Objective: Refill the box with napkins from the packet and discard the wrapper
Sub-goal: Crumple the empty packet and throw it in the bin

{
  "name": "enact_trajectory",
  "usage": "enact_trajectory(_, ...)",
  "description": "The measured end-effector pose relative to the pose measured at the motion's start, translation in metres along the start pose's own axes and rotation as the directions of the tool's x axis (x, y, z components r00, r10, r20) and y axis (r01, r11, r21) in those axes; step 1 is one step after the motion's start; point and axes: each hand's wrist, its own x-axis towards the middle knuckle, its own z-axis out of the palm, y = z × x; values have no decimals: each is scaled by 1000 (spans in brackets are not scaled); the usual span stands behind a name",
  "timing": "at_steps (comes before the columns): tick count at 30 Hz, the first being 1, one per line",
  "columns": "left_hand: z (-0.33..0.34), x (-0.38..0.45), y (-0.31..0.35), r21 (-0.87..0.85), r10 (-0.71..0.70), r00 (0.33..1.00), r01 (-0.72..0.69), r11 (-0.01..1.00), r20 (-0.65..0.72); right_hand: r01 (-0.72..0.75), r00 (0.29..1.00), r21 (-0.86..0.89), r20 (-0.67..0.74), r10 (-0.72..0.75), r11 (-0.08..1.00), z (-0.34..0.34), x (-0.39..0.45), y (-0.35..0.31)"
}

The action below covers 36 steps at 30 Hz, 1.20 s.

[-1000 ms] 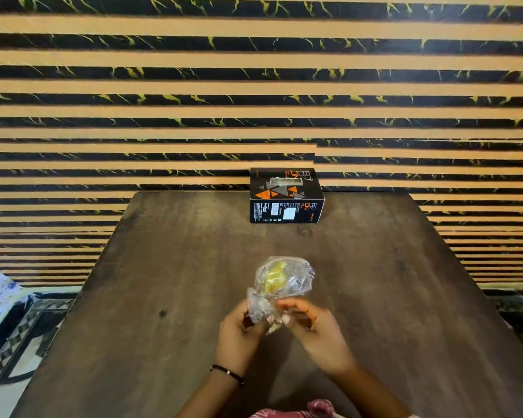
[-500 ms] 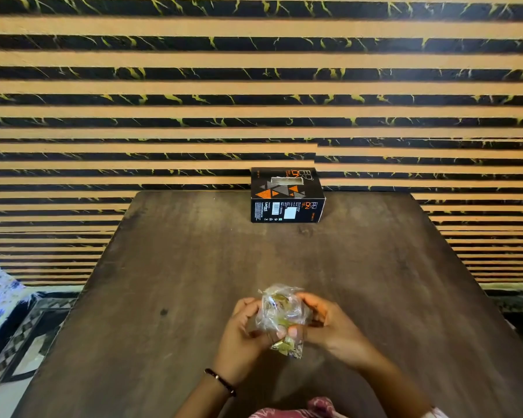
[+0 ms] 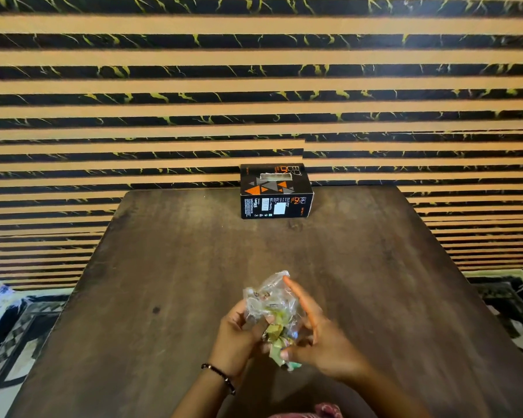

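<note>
The only print in sight is on the black box (image 3: 274, 191) standing at the far edge of the table (image 3: 169, 267). Large stacked letters run sideways on its top and again on its front face; they look like "EP ON", though I cannot be sure. A small white label and lines of fine print on the front are too small to read.
</note>
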Motion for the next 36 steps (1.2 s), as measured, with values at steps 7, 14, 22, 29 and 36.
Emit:
enact_trajectory(7,21,-4,-6,61,-174,955,164,985,239,46,982,-78,-179,-60,996,-19,-30,13)
enact_trajectory(14,79,-7,-26,178,72,980,-105,978,185,-46,910,-143,-415,-17,989,-54,-69,21)
enact_trajectory(22,169,-12,-48,451,48,880,-288,845,472,37,826,106,-564,30,994,-130,-139,51)
enact_trajectory(29,314,-21,-75,508,40,709,-543,669,704,156,740,355,-660,129,922,-226,-231,85)
enact_trajectory(36,441,-28,-110,493,106,654,-658,570,749,202,671,388,-723,161,899,-307,-312,115)
